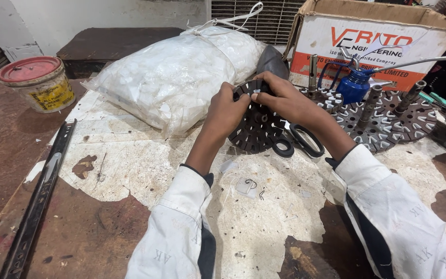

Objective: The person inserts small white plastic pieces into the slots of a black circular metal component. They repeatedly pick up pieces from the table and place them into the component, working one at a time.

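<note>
White sleeves are reaching out over the worn, paint-flaked surface (130,155). Both my left hand (226,111) and right hand (285,101) are closing their grip on the black slotted disc (256,126), which is standing tilted on edge above the black-handled scissors (298,142). My fingers are hiding its upper rim. Behind it, a plastic sack of white pieces (176,72) is lying.

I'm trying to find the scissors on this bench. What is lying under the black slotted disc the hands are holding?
Black scissors lie under the black slotted disc: both handle loops show below its lower edge. The blades run beneath the disc and the right hand, so they are hidden. The left hand grips the disc's left rim.
</note>
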